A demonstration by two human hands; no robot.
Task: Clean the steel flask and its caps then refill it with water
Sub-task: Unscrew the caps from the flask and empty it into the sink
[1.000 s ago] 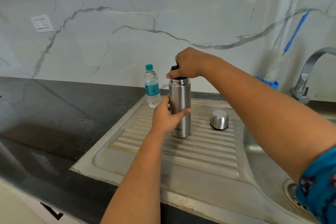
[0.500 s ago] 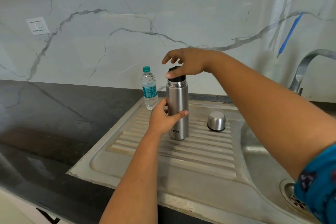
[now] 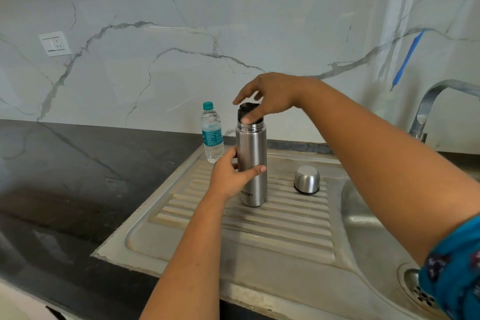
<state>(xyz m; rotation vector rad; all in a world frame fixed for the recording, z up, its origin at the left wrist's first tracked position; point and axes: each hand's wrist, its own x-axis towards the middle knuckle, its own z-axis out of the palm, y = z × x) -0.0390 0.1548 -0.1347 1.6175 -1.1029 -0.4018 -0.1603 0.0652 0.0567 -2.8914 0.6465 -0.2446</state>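
The steel flask (image 3: pixel 251 163) stands upright on the ribbed draining board (image 3: pixel 259 236) of the steel sink (image 3: pixel 363 218), roughly in the middle of the ribs, with bare board all round it toward the front edge. The dark tabletop (image 3: pixel 65 176) stretches off to the left of the board; the marble wall (image 3: pixel 181 34) closes in just behind. The left hand (image 3: pixel 231 176) comes up from the near side and grips the flask's body, fingers (image 3: pixel 255 170) curled round its front and thumb on the far left side. The right hand (image 3: pixel 267 97) reaches in from the right above the flask, its thumb pressed on the black inner cap (image 3: pixel 248 113) seated in the neck, the other digits spread loosely over it. The flask is brushed silver with dark lettering low down and bare threads under the stopper. Its steel outer cap (image 3: pixel 307 180) sits upside down on the ribs to the right, apart from it. A small plastic water bottle (image 3: pixel 212 135) stands just behind, to the left.
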